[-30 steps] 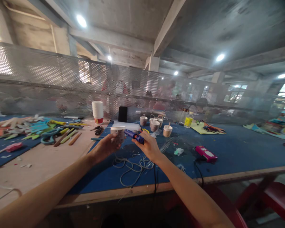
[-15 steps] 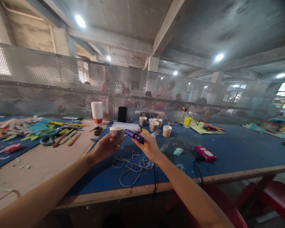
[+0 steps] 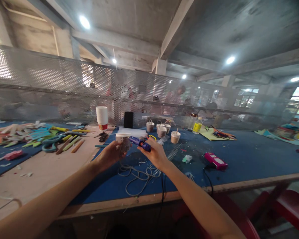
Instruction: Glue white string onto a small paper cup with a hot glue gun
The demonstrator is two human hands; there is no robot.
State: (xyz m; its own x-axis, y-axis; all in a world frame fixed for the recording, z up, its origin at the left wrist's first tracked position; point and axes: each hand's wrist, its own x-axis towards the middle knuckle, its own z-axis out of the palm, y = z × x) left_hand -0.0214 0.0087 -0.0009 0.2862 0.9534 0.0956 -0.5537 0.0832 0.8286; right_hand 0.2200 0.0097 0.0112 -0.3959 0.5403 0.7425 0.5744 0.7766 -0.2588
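Observation:
My left hand (image 3: 109, 154) is closed around a small paper cup (image 3: 124, 141) partly wrapped in grey string, holding it upright above the blue table mat (image 3: 239, 159). My right hand (image 3: 155, 154) grips a blue glue gun (image 3: 141, 143) whose nozzle points left at the cup's side. A loose tangle of grey string (image 3: 137, 174) lies on the mat just below both hands. The gun's black cord (image 3: 162, 186) runs down over the table's front edge.
Several finished string-wrapped cups (image 3: 161, 129) stand behind my hands, beside a stack of white paper cups (image 3: 102, 117) and a black phone (image 3: 128, 119). Scissors and coloured foam pieces (image 3: 40, 136) lie left. A pink box (image 3: 216, 161) sits right. A perforated metal screen (image 3: 64, 89) backs the table.
The cup and glue gun have shifted very slightly; the gun's nozzle sits a touch closer to the cup. Otherwise nothing has visibly moved.

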